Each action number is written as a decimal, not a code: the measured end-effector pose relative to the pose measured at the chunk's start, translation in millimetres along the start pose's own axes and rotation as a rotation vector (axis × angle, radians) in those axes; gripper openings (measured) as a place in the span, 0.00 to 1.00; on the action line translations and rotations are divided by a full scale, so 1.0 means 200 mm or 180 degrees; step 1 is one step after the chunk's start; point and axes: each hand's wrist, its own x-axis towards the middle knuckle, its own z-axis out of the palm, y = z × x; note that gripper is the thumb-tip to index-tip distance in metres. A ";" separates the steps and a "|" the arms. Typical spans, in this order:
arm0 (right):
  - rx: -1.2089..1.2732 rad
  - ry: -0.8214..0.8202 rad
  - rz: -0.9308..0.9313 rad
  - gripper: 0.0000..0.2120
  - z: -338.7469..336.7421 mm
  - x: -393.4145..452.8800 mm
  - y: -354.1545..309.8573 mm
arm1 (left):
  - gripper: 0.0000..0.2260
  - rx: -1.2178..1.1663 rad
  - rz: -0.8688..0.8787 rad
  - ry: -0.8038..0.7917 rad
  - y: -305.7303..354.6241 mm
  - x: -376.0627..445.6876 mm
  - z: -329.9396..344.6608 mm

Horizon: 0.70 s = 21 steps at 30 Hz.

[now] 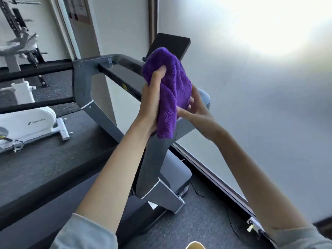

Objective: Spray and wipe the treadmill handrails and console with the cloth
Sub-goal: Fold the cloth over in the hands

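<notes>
A purple cloth hangs bunched in front of the treadmill's grey right handrail. My left hand grips the cloth from the left, thumb pressed into its upper folds. My right hand touches the cloth's right side with fingers spread behind and under it. The dark console panel runs across between the grey uprights, and a black screen stands tilted just above the cloth. No spray bottle shows, apart from a yellow object cut off at the bottom edge.
A frosted glass wall stands close on the right, with a dark floor frame and a cable along its base. The treadmill belt stretches left. A white exercise machine and a weight rack stand beyond.
</notes>
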 end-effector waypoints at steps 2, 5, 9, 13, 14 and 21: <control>-0.0029 0.0548 -0.0018 0.31 -0.01 -0.12 -0.06 | 0.28 -0.0333 -0.0349 -0.0551 -0.03 -0.03 0.06; -0.0447 0.1263 0.0182 0.20 -0.03 -0.36 -0.09 | 0.24 -0.0364 -0.0594 -0.0856 -0.16 -0.09 0.12; -0.1309 0.2294 0.0769 0.10 -0.03 -0.80 0.01 | 0.14 0.0255 -0.0888 -0.1085 -0.46 -0.25 0.18; -0.1895 0.3003 0.1471 0.07 -0.02 -1.33 0.19 | 0.09 0.0698 -0.1642 -0.1111 -0.86 -0.43 0.19; -0.2004 0.3049 0.1678 0.08 -0.02 -1.46 0.25 | 0.08 0.0812 -0.1800 -0.1160 -0.98 -0.48 0.17; -0.1825 0.2909 0.3092 0.10 0.14 -2.11 0.77 | 0.13 0.2598 -0.2127 -0.1775 -1.80 -0.84 -0.01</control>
